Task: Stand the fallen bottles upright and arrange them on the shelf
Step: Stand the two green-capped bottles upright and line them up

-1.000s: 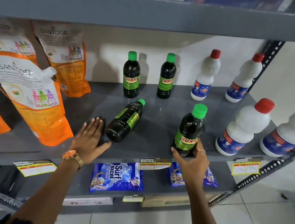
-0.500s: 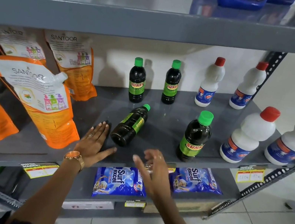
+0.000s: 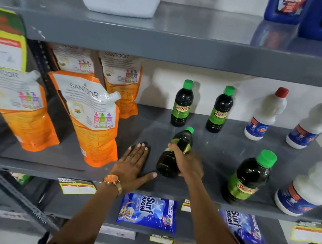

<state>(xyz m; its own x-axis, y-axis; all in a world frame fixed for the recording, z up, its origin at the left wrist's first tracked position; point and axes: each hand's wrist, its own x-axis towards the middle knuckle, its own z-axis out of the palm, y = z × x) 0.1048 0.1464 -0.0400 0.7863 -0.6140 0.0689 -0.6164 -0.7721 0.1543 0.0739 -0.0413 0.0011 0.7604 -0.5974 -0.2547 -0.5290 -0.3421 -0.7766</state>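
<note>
Head view: we look down at a grey metal shelf [image 3: 225, 154] stocked with cleaning goods. Our right hand [image 3: 186, 162], which half a second ago hovered empty in front of the shelf edge and a second ago held the dark Sunny bottle [image 3: 247, 179] now standing at about 4 o'clock, has crossed over and closed around the fallen Sunny bottle [image 3: 173, 156]. That bottle sits near the middle of the shelf, base toward us, its green cap [image 3: 189, 129] pointing to 12 o'clock. It looks tipped up slightly, though we cannot tell whether the base has left the shelf.

Our left hand [image 3: 133, 164] lies open and flat on the shelf just beside the bottle, at its 9 o'clock, holding nothing (a gold wristwatch [image 3: 113, 181] shows at the wrist). It has not moved.

Behind, at 12 o'clock, two more Sunny bottles [image 3: 182, 104] stand upright by the back wall. White red-capped bottles [image 3: 265, 116] stand at 2 and 3 o'clock, and orange Santoor pouches [image 3: 90, 118] at 9 o'clock.

We judge that one bottle is already righted and this is the last one lying down. The grip means it can now be stood up in line with the front bottle.
</note>
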